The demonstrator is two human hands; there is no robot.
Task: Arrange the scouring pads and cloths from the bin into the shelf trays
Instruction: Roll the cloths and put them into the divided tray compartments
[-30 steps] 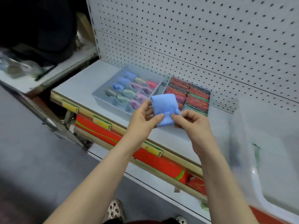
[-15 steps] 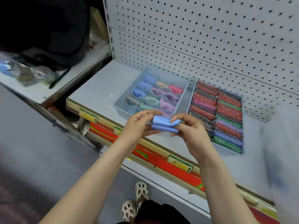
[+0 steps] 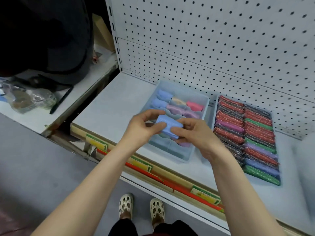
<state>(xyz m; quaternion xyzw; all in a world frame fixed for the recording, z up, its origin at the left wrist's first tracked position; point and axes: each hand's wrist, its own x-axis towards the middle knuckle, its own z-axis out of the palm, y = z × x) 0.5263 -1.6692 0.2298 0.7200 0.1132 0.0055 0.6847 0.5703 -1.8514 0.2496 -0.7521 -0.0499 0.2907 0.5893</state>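
A folded blue cloth point(image 3: 167, 127) is held between both hands just above the divided grey tray point(image 3: 186, 158). My left hand point(image 3: 142, 127) pinches its left end with thumb and fingers. My right hand point(image 3: 196, 135) grips its right end. The tray's back compartments hold rolled cloths in blue, peach, pink and purple point(image 3: 175, 106). To the right, a second tray point(image 3: 215, 103) is packed with two rows of scouring pads point(image 3: 245, 133) in red, green, purple and dark colours.
The trays stand on a white shelf point(image 3: 115, 106) backed by pegboard point(image 3: 213, 40). A blurred pale bin point(image 3: 305, 160) sits at the far right edge. A side counter at left carries a plastic bag point(image 3: 32, 99) and a black pen point(image 3: 61, 99). My feet point(image 3: 141, 208) stand below the shelf edge.
The cloth has gone from held up flat to folded into a small roll, and both hands have carried it down over the divided tray. The view has shifted downward.
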